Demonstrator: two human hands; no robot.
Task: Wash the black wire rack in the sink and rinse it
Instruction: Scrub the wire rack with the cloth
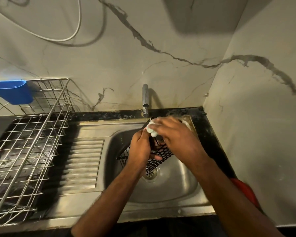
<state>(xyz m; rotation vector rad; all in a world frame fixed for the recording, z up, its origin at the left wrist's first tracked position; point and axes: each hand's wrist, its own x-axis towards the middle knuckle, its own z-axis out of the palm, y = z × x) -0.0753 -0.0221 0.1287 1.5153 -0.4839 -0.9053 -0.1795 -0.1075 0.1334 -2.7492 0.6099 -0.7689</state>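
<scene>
Hands meet over the steel sink [183,183], both working on the black wire rack [158,155], which is held tilted above the sink's bowl, its lower mesh edge just above the drain [150,173]. The left hand [140,146] grips the rack from the side nearer the draining board [83,161], fingers curled round its edge, one fingertip showing beneath the mesh. The right hand [174,134] lies over the rack's upper end, its fingers clamped on a soapy pale green sponge [151,129] pressed against the wire. Directly behind the sink, the tap [145,96] rises from the wall side, and a thin stream of water falls from its spout to the top of the rack. Beyond the draining board, away from the sink's bowl, a steel wire dish basket [41,134] stands on the worktop [210,142], with a blue plastic cup [13,92] hooked on its rear rim. The wall behind the sink is pale marble-patterned panel [161,57] with dark veins, and a white cable [72,35] loops across it high above the basket. Something red [246,190] shows at the sink's near corner, beside the right forearm; I cannot tell what it is.
</scene>
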